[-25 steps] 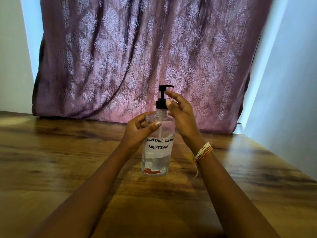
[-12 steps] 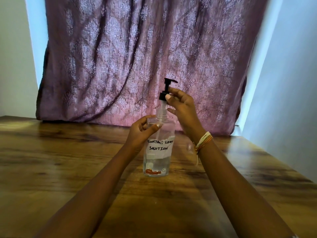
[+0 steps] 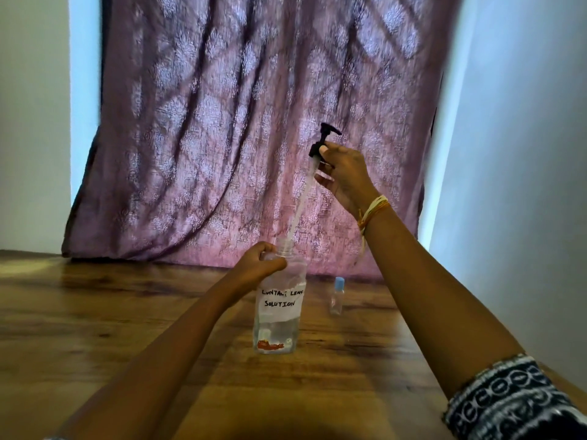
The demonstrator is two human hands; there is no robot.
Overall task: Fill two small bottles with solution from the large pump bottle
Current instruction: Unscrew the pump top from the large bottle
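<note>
A clear large pump bottle [image 3: 279, 319] labelled "contact lens solution" stands upright on the wooden table [image 3: 95, 328]. My left hand [image 3: 259, 265] grips its shoulder just below the open neck. My right hand [image 3: 344, 173] holds the black pump head [image 3: 322, 139] high above the bottle, tilted right. The pump's clear dip tube [image 3: 301, 201] slants down, its lower end still in the neck. One small clear bottle [image 3: 336, 296] with a light blue cap stands right of the large bottle, behind my right forearm's line. A second small bottle is not visible.
A purple patterned curtain [image 3: 238, 138] hangs right behind the table's far edge. A pale wall [image 3: 524, 185] runs close along the table's right side. The table stretches wide to the left.
My right hand has lifted the unscrewed pump head up and to the right, drawing the dip tube almost out of the bottle. The small blue-capped bottle has come into view.
</note>
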